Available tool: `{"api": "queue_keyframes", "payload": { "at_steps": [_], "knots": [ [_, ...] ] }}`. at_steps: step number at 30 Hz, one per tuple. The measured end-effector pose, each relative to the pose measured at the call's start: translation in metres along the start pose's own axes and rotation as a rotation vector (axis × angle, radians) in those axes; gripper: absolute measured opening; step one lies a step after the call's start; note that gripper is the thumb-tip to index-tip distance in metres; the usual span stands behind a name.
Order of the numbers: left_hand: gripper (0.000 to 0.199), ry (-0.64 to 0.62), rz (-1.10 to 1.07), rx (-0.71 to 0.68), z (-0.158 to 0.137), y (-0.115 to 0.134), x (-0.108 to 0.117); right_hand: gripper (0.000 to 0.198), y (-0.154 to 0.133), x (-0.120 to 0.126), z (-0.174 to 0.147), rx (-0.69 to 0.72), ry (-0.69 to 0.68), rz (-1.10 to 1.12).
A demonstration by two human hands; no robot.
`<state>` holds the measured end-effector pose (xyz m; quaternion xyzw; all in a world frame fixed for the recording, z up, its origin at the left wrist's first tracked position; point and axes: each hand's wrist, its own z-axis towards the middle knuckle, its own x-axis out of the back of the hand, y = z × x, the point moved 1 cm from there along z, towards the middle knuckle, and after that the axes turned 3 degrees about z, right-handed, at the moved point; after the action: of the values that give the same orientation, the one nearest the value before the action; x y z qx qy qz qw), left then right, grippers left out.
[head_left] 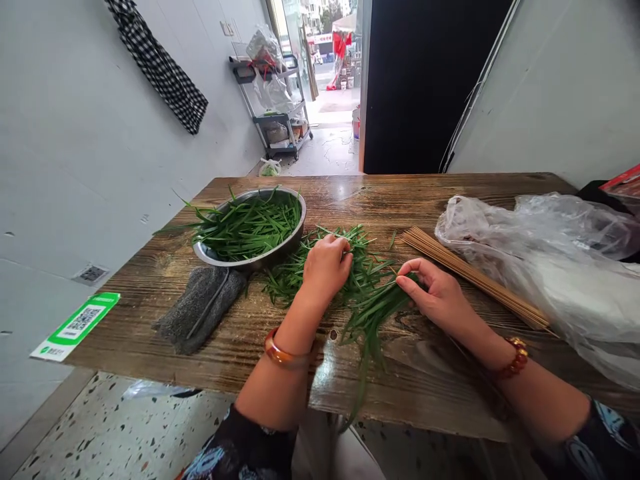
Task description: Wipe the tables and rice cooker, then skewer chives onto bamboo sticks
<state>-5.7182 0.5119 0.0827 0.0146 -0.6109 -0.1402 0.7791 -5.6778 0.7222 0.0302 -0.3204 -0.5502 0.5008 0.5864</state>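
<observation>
My left hand (327,263) rests over a loose pile of green garlic chives (285,277) in the middle of the wooden table. Its fingers are curled in, and whatever lies between the fingertips is hidden. To the right, my right hand (433,293) pinches a bunch of chives (373,313); the long ends droop toward the table's front edge. A thin light tip shows by that thumb, too small to tell whether it is a skewer. Behind and left of the pile, a metal basin (300,230) is heaped with more chives, some hanging over its rim.
A bundle of thin wooden skewers (480,280) lies right of my right hand, beside crumpled clear plastic bags (565,267). A grey cloth (200,310) sits in front of the basin. A green-edged QR card (77,327) is at the table's left edge. Beyond stands a cart (273,120).
</observation>
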Motion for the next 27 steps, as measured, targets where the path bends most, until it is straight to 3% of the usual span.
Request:
{"api": "queue_keyframes", "payload": {
  "at_steps": [4,9,18,22,27],
  "knots": [
    [0.017,-0.103,0.235,-0.003,-0.0008,0.0013,0.0018,0.023,-0.0004,0.0004,0.0005,0.027,0.002,0.0],
    [0.018,-0.149,0.261,0.009,0.0008,-0.0019,0.0008,0.024,0.0014,-0.0002,0.0005,0.022,-0.002,-0.004],
    [0.025,-0.121,0.311,0.039,0.002,0.0007,-0.002,0.033,0.0037,-0.0002,0.0005,0.034,-0.007,-0.007],
    [0.018,-0.103,0.26,0.033,0.0021,-0.0001,-0.0032,0.033,0.0019,0.0001,0.0004,0.029,0.001,-0.009],
    [0.025,-0.068,0.211,0.082,0.0023,-0.0035,-0.0056,0.034,0.0,0.0003,-0.0003,0.031,0.002,-0.034]
  ]
}}
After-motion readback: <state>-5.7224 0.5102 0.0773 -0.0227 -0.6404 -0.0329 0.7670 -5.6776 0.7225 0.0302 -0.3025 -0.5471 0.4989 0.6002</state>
